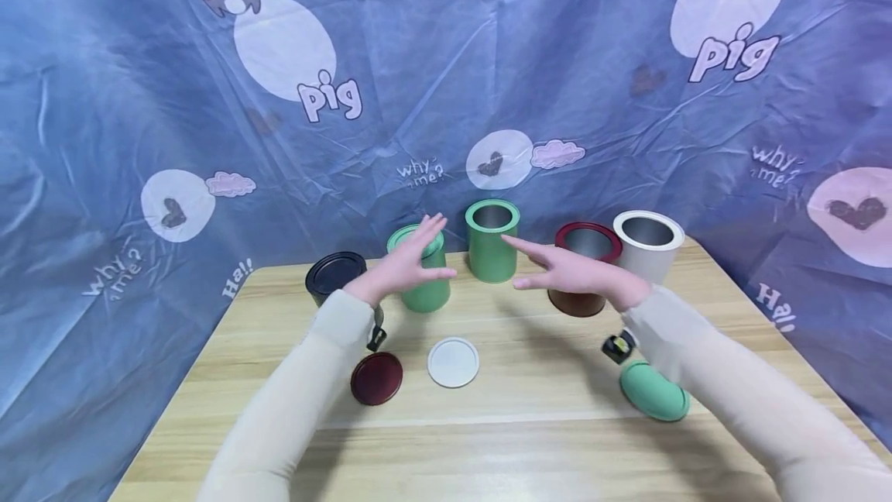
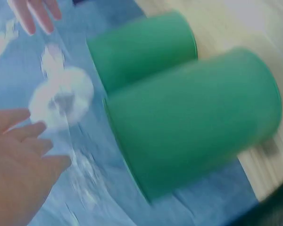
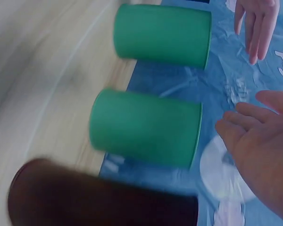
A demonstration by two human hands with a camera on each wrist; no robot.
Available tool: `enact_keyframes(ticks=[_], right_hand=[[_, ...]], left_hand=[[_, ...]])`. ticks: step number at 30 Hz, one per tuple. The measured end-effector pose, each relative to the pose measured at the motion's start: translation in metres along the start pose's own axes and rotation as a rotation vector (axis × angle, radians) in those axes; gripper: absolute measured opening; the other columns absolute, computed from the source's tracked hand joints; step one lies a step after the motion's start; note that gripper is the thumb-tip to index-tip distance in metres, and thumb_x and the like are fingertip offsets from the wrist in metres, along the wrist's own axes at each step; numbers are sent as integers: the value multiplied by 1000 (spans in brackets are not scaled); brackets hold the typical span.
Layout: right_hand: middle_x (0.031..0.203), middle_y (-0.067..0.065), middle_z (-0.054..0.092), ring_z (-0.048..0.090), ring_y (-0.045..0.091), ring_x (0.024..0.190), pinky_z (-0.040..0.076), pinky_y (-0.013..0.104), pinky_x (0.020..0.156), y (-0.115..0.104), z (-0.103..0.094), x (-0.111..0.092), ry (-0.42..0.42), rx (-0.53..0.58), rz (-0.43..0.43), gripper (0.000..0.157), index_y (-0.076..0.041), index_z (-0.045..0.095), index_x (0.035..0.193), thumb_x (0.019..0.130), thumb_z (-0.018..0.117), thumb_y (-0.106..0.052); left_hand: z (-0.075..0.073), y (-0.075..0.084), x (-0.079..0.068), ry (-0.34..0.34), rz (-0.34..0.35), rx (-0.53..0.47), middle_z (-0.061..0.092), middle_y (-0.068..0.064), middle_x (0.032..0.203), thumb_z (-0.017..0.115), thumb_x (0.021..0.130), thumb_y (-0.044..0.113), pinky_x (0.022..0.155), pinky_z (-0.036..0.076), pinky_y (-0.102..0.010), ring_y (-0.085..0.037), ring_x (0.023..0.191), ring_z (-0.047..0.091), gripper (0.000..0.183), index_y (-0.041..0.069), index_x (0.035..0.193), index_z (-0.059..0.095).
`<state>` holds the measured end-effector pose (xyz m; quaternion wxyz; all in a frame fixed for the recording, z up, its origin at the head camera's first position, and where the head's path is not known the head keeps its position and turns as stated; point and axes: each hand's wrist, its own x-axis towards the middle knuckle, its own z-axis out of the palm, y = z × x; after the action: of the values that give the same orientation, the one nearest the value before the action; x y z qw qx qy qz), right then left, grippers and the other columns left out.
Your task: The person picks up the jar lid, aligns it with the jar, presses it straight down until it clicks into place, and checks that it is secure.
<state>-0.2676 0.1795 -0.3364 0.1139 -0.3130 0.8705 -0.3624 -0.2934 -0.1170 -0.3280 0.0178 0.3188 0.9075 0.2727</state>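
Both hands hang above the table with fingers extended and nothing in them. My left hand (image 1: 407, 260) is over a green can (image 1: 425, 297), partly hiding its top. To the right, my right hand (image 1: 574, 268) reaches in front of a dark red open can (image 1: 577, 304), fingertips toward a second green can (image 1: 493, 260) that stands uncovered between the hands. In the left wrist view, the left hand (image 2: 19, 160) is apart from the green cans. The right wrist view likewise has the right hand (image 3: 262, 141) beside them, not gripping.
A black can (image 1: 336, 273) stands left, its top covered; an open white can (image 1: 646, 258) is at the back right. Loose lids lie on the wooden table (image 1: 502, 448): dark red (image 1: 376, 378), white (image 1: 453, 362) and green (image 1: 653, 391). A blue printed cloth (image 1: 418, 45) hangs behind.
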Motion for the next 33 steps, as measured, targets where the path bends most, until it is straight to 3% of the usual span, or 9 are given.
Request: enact_keyframes(ticks=[3,6,9,11,14,18,20,25,33], right_hand=[[156,23,26,26,42,143,30,55,112,8,-3,-29,37,-81,7,79,-1,24,152,91,67,-27],[155,24,29,31,37,141,34,32,112,18,-4,-58,73,-131,17,81,0,26,152,89,69,-28],[154,26,29,28,9,142,27,6,104,31,-3,-83,101,-142,-28,84,2,26,151,86,72,-25],[153,28,29,21,-8,138,19,-2,100,39,-1,-99,119,-146,-89,86,3,26,151,84,74,-21],[159,13,23,10,-22,134,14,-4,101,50,4,-119,132,-144,-184,90,1,25,151,80,76,-16],[158,-20,13,7,-18,138,13,-3,103,64,9,-144,158,-158,-237,94,-2,23,153,77,78,-12],[156,-28,10,6,-19,138,12,-4,102,72,11,-156,181,-169,-226,96,-1,22,153,75,78,-10],[152,-34,6,6,-22,135,11,-5,100,91,16,-182,234,-221,-180,98,2,23,152,71,80,-8],[154,-32,2,2,-20,137,7,-5,102,121,25,-208,265,-301,-215,104,4,25,150,65,83,-9]], left_hand=[[19,13,0,-11,39,13,8,-10,163,76,83,36,121,8,-52,-30,151,0,97,4,154,18],[39,25,1,-47,64,57,5,-8,163,74,82,42,121,6,-50,-28,151,-1,101,6,155,14],[58,37,2,-94,79,99,4,-7,163,72,82,47,121,4,-44,-25,151,-2,102,8,156,12],[71,45,4,-122,96,145,6,-7,163,69,84,51,122,5,-42,-24,151,0,101,8,156,13],[90,58,6,-149,132,220,13,-8,163,66,85,55,122,11,-42,-23,151,5,97,7,155,17],[114,75,9,-191,173,286,19,-8,162,63,86,59,121,17,-43,-23,150,11,95,8,155,20],[127,83,12,-222,176,303,17,-6,162,61,86,61,121,18,-41,-22,150,11,96,10,155,19],[157,101,19,-307,156,368,15,-2,163,54,86,68,120,21,-38,-21,150,13,96,14,156,17],[194,127,30,-377,111,472,18,6,162,45,85,75,120,23,-33,-17,150,15,93,20,156,20]])
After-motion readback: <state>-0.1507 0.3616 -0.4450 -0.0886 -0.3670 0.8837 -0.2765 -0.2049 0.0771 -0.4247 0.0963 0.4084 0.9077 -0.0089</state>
